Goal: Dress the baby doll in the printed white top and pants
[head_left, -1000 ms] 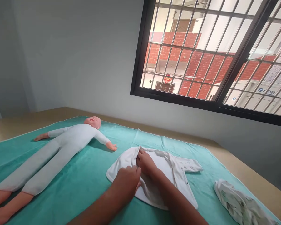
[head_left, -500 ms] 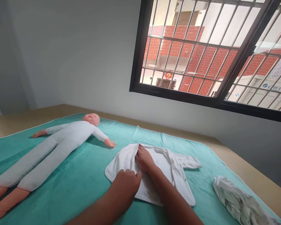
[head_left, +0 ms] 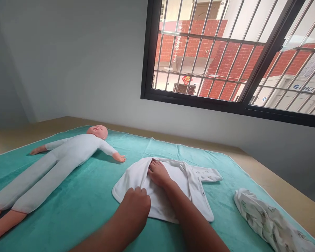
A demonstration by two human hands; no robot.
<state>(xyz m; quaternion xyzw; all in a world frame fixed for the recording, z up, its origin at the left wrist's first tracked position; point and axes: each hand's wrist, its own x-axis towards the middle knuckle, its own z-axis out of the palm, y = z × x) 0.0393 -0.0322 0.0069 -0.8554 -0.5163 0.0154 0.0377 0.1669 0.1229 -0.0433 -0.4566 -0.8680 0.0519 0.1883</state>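
A white garment (head_left: 179, 175) lies spread on a green cloth (head_left: 76, 217), right of a doll (head_left: 76, 150) in a white suit. The right hand (head_left: 158, 172) rests on the garment, grip loose, fingers extended flat beneath the edge of a fold. The left hand (head_left: 137, 204) is curled into a fist over the near side; whether its grip pinches fabric cannot be told. A crumpled printed cloth (head_left: 269, 218) lies at far right.
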